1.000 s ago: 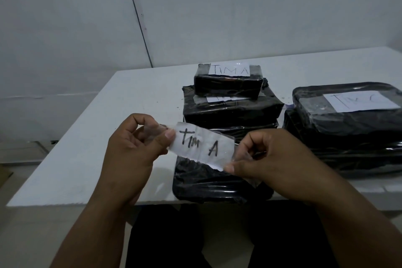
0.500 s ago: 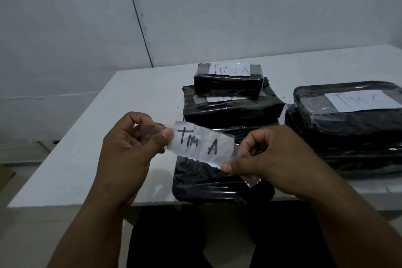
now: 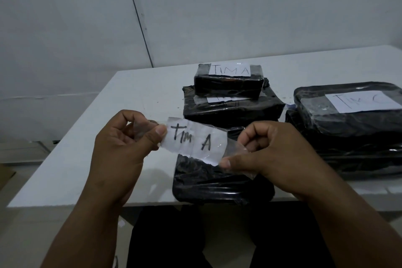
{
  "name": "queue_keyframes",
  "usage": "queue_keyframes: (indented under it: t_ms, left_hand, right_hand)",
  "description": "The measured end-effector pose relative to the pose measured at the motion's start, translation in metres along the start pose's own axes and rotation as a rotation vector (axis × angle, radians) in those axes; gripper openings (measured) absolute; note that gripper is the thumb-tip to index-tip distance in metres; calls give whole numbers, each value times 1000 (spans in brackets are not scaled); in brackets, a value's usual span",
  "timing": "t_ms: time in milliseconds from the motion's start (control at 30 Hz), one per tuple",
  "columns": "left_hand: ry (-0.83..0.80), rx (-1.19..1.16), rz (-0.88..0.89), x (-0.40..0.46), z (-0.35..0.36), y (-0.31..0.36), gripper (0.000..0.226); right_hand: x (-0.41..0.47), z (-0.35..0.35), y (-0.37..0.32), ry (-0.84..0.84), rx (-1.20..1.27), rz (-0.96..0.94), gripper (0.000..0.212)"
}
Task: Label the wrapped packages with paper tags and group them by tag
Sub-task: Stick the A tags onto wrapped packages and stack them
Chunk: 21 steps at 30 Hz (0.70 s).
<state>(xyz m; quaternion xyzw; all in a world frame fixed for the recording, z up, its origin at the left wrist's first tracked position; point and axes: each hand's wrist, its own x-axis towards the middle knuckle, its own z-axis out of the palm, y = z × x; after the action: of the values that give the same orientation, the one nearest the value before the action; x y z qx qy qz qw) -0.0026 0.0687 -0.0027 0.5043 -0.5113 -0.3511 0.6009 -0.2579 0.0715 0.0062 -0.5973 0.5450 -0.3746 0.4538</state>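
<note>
A white paper tag (image 3: pixel 195 140) reading "TIM A", backed by clear tape, is stretched between my hands. My left hand (image 3: pixel 121 150) pinches its left end and my right hand (image 3: pixel 267 154) pinches the tape at its right end. The tag hovers above an untagged black wrapped package (image 3: pixel 208 183) at the table's front edge. Behind it stands a stack: a small package (image 3: pixel 228 85) tagged "TIM A" on a larger black package (image 3: pixel 232 109) with a partly hidden tag. At the right lies a package (image 3: pixel 352 111) tagged "TIM C" on another black package.
The white table (image 3: pixel 91 150) runs from the front edge to a pale wall at the back. Its left edge drops to the floor, where a cardboard corner (image 3: pixel 5 177) shows. My dark-clothed legs sit under the front edge.
Both hands have lifted the tag slightly and held it stretched; the view has shifted a little. The packages have not moved.
</note>
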Motion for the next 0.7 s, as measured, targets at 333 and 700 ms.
queue_keyframes:
  t_ms: [333,700]
  left_hand:
    - [-14,6,0,0,-2,1,28]
    - [-48,-1,4,2,-3,-2,29]
  right_hand:
    - [3,3,5,-145,-27,-93,36]
    - [4,9,7,-207,-6,-118,51]
